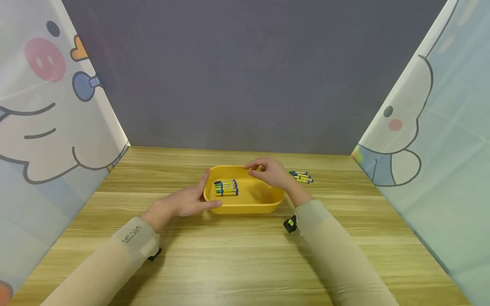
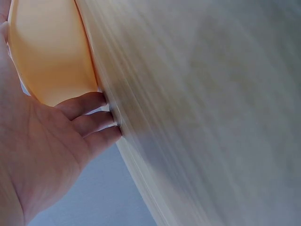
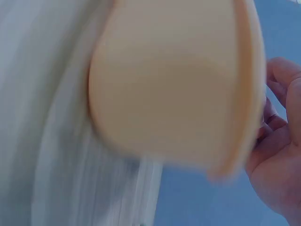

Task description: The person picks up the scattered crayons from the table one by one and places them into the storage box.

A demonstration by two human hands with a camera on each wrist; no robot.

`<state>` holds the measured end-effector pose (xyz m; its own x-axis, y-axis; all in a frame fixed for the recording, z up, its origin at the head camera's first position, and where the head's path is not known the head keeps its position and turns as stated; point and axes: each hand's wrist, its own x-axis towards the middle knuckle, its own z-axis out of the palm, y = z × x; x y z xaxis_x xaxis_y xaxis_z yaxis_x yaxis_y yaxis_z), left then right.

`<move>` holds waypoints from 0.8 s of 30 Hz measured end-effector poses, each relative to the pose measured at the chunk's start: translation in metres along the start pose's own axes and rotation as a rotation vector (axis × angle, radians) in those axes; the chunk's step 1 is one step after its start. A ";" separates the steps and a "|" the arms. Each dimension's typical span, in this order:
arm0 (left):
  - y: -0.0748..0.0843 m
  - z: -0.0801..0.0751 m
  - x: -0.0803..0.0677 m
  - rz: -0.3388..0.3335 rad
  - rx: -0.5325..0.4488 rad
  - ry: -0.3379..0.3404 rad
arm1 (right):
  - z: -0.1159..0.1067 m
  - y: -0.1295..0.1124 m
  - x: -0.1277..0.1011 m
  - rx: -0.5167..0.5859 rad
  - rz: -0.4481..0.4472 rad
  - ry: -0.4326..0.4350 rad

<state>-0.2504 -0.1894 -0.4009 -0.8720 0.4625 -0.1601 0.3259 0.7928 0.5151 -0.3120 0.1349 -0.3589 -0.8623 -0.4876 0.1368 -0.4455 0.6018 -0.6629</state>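
Observation:
A shallow yellow tray sits on the wooden table with several yellow crayons, blue-banded and some green-tipped, side by side at its left end. My left hand holds that end, thumb along the near rim and index finger at the outer wall. In the left wrist view its other fingers reach down beside the tray to the tabletop. Over the tray's far right part hovers my right hand, fingers loosely bent, nothing visible in them. The right wrist view shows it beyond the tray's wall.
More crayons lie in a loose group on the table, right of the tray and behind my right wrist. A dark panel stands at the table's back, with cartoon-printed sheets on both sides. A black wrist camera hangs below my right sleeve.

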 end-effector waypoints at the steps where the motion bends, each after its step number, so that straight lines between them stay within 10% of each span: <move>1: 0.000 0.000 0.000 -0.002 0.000 -0.001 | -0.008 0.005 -0.003 0.005 0.017 0.009; 13: 0.001 0.000 0.002 -0.021 0.019 -0.001 | -0.078 0.102 -0.050 -0.024 0.196 0.102; 24: 0.001 0.001 0.002 -0.013 0.024 0.010 | -0.095 0.145 -0.073 -0.121 0.263 0.049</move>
<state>-0.2511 -0.1876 -0.4021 -0.8795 0.4487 -0.1582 0.3234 0.8077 0.4929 -0.3363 0.3177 -0.3949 -0.9612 -0.2757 0.0087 -0.2279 0.7759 -0.5882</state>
